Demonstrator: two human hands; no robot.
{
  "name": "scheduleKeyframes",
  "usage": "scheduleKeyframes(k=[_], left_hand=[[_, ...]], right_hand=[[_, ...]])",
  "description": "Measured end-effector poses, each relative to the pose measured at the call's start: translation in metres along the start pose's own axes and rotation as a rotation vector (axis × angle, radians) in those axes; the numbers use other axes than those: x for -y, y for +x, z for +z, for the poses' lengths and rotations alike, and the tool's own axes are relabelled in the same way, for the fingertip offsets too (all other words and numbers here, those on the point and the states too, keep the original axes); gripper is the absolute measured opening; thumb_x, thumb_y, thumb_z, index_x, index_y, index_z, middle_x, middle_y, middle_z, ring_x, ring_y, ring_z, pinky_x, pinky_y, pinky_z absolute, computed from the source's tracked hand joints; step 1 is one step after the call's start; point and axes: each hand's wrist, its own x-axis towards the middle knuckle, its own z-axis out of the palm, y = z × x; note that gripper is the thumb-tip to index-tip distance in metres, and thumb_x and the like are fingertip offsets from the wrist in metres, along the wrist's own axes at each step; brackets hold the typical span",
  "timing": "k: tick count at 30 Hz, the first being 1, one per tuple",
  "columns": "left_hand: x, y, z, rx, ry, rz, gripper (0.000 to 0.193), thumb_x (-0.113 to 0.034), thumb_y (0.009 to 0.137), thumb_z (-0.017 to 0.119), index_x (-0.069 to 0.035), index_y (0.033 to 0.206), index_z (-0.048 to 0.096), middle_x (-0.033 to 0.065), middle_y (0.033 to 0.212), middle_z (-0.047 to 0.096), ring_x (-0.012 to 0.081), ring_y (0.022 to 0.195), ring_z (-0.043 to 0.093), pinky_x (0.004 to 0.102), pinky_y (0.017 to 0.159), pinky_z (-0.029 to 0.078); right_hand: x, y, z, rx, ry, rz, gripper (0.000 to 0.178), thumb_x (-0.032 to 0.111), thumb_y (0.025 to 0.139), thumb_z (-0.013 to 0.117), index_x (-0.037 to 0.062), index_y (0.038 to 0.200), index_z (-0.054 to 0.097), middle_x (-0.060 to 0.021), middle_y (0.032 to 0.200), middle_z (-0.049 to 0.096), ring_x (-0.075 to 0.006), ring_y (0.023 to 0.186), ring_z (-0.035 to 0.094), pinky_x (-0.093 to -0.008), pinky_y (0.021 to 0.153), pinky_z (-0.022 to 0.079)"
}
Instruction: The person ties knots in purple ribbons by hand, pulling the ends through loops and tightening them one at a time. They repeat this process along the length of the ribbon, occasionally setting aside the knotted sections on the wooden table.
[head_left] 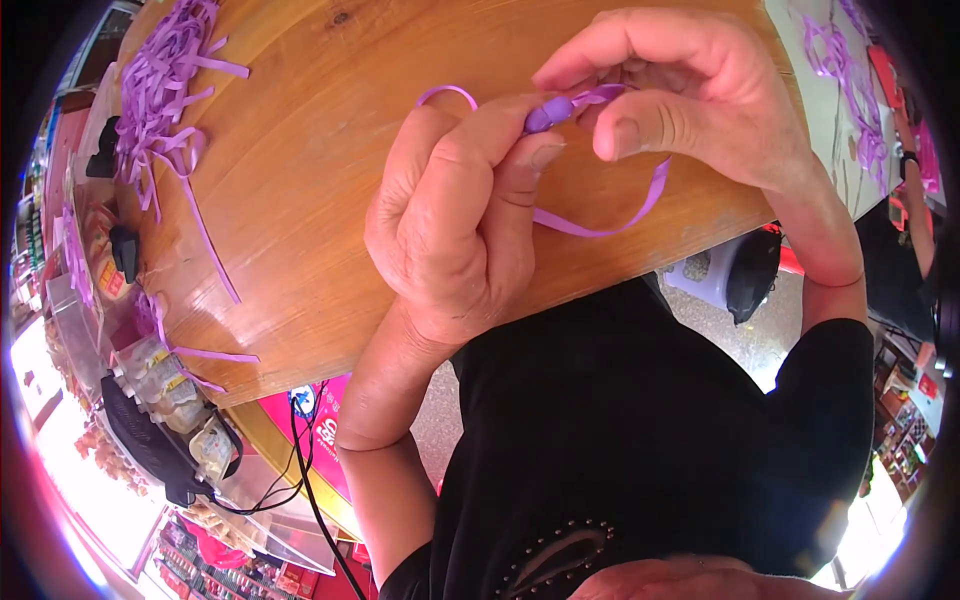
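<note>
Left hand (440, 210): purple piece (546, 115) is pinched by thumb and forefinger, above the desk (310, 230).
Right hand (715, 100): curled at the ribbon (655, 190) — grip cannot be told.
Progress: ribbon seemingly joined already; slack is left.
Pile (165, 85): heaped leftward — whether finished, unclear.

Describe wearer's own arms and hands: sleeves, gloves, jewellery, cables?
Left hand and right hand are ungloved, with short thumbnails; no rings show. Left forearm and right forearm are bare: no watch, bracelet or attached cable visible. Short black sleeves end above the elbows, part of a plain-fronted black top.
</note>
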Motion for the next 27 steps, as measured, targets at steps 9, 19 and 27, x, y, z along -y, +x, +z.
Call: scheduleKeyframes(k=[9,19,27], left_hand=[[0.002,0.002,0.002,0.053,-0.292,-0.195,0.013,0.003,0.076,0.066,0.001,0.089,0.062,0.0026,0.068,0.049,0.0112,0.057,0.04,0.0214,0.049,0.033],[0.004,0.005,-0.012,0.118,-1.264,-0.926,0.018,-0.013,0.09,0.054,0.002,0.095,0.062,-0.0046,0.06,0.043,0.0044,0.052,0.032,0.0194,0.049,0.025],[-0.003,0.009,-0.01,0.105,-1.166,-0.971,0.023,-0.017,0.092,0.05,0.003,0.096,0.061,-0.0064,0.056,0.036,0.0037,0.049,0.025,0.0208,0.046,0.019]], right_hand=[[0.009,-0.008,0.005,-0.134,0.032,0.406,0.03,0.0,0.077,0.065,-0.0024,0.107,0.059,-0.0079,0.098,0.06,-0.0142,0.091,0.058,-0.0243,0.079,0.047],[-0.002,-0.033,-0.036,-0.289,0.141,0.594,0.023,0.016,0.09,0.051,0.0008,0.105,0.062,0.0,0.069,0.056,-0.0033,0.062,0.049,-0.0164,0.054,0.036],[-0.004,-0.049,-0.046,-0.271,0.189,0.706,0.024,0.016,0.092,0.049,0.0015,0.107,0.061,0.0005,0.07,0.057,-0.0028,0.063,0.05,-0.0163,0.055,0.038]])
